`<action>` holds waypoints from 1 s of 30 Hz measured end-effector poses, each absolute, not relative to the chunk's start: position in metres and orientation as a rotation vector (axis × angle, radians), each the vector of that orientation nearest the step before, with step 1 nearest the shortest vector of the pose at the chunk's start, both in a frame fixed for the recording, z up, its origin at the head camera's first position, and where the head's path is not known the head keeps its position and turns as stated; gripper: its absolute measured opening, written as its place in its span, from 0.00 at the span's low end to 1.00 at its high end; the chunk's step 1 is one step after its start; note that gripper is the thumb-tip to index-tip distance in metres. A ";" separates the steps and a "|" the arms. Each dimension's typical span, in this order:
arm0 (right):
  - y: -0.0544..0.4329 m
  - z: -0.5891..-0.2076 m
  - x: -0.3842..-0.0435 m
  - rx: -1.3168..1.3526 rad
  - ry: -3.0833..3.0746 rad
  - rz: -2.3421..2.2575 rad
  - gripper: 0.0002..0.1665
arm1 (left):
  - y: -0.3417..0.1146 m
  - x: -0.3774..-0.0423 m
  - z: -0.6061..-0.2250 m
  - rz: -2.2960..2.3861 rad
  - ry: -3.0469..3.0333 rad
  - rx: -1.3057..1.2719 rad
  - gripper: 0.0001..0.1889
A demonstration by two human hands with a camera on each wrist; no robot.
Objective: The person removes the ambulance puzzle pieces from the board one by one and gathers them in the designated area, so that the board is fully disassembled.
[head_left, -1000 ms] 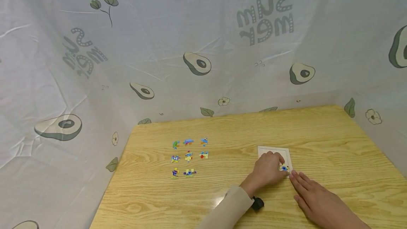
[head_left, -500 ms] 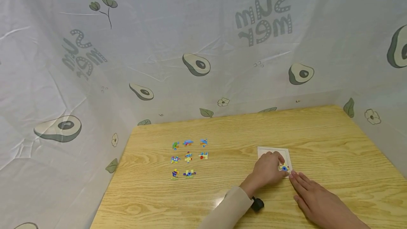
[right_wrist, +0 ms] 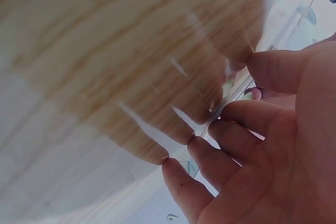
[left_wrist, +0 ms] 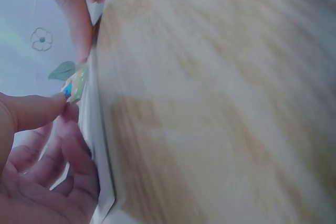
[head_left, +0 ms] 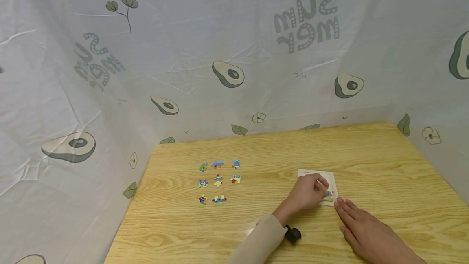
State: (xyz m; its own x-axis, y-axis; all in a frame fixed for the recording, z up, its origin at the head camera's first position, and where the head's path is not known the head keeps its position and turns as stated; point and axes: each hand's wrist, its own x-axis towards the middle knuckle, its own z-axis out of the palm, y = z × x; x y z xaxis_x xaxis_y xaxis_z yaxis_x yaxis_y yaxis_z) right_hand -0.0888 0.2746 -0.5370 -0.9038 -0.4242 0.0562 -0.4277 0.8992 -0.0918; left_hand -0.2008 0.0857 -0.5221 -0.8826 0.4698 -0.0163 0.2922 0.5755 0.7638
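Observation:
My left hand (head_left: 309, 190) pinches a small colourful puzzle piece (head_left: 329, 196) between thumb and fingertips, over the near right corner of a white framed board (head_left: 305, 172). In the left wrist view the puzzle piece (left_wrist: 77, 84) stands tilted just inside the frame's edge, showing blue, yellow and green. My right hand (head_left: 366, 227) lies with fingers extended, its fingertips at the board's near right corner. In the right wrist view the fingertips (right_wrist: 177, 169) touch the tabletop. Much of the board is covered by my left hand.
Several more puzzle pieces (head_left: 218, 181) lie apart in rows on the wooden table (head_left: 271, 158), to the left of the board. A white printed curtain (head_left: 198, 31) hangs around the table's back and sides. A black device (head_left: 293, 234) sits at my left wrist.
My left hand has shifted slightly left and its fingers have changed their hold, showing the piece's green lower part. My right hand stays by the board's corner.

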 end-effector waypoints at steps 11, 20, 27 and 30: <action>0.273 -0.533 -0.090 0.659 -3.028 0.134 0.34 | 0.044 -0.199 -0.502 1.546 2.323 0.381 0.03; 0.272 -0.530 -0.091 0.677 -3.050 0.155 0.34 | -0.003 -0.198 -0.489 1.735 2.143 0.320 0.03; 0.272 -0.530 -0.091 0.684 -3.046 0.188 0.34 | -0.044 -0.200 -0.490 1.758 2.132 0.260 0.05; 0.272 -0.530 -0.092 0.688 -3.055 0.187 0.34 | -0.063 -0.200 -0.491 1.759 2.149 0.219 0.06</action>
